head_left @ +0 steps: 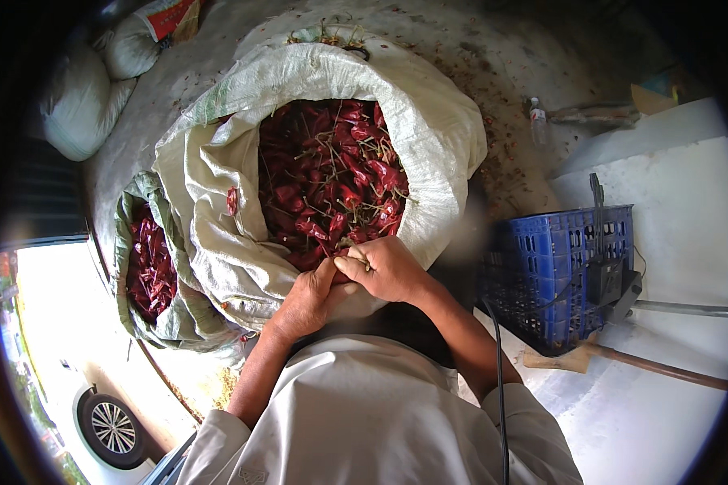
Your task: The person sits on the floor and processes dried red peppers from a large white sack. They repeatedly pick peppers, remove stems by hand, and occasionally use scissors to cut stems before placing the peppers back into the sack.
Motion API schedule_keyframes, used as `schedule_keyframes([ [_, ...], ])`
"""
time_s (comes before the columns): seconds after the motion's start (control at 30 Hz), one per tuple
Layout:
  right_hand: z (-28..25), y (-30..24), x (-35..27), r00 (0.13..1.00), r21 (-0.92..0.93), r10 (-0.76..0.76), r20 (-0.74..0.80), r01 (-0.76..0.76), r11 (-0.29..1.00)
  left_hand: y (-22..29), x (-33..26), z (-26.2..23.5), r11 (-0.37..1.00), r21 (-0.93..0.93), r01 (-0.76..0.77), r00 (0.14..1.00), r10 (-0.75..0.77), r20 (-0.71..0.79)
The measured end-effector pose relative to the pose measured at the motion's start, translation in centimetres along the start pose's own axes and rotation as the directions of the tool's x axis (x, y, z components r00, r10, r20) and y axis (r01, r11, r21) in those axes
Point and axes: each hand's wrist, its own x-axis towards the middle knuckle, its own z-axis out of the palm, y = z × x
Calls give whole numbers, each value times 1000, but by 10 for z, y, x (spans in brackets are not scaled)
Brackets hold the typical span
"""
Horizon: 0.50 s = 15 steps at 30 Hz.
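Observation:
Dried red chili peppers (323, 170) with pale stems fill a large white woven sack (437, 121) whose rim is rolled outward. Over the sack's near rim, my left hand (306, 301) and my right hand (387, 273) meet, thumbs and fingers closed together. A bit of red chili pepper (341, 277) shows between them, mostly hidden by the fingers. A pale stem pokes out by the right thumb. One loose chili pepper (233, 200) lies on the sack's folded left side.
Left of the big sack stands a smaller green sack (125, 234) of red chilies. A blue plastic crate (570, 242) is at the right, with a black device on its edge. Filled white sacks (81, 105) lie far left. A clear bottle (537, 123) stands at the back right.

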Motion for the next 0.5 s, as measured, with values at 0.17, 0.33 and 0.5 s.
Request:
schedule_keyframes([
  [0.17, -4, -19, 2, 971, -312, -209, -115, 165, 936, 1, -3, 4, 998, 56, 37, 997, -33, -73],
  [0.33, -11, -40, 7, 970, 378, 125, -207, -39, 925, 33, 12, -8, 945, -321, 66, 989, -106, -108],
  [0.5, -9, -29, 17, 893, 917, 407, -193, 16, 399, 27, 20, -7, 695, -719, 1, 984, -127, -122],
])
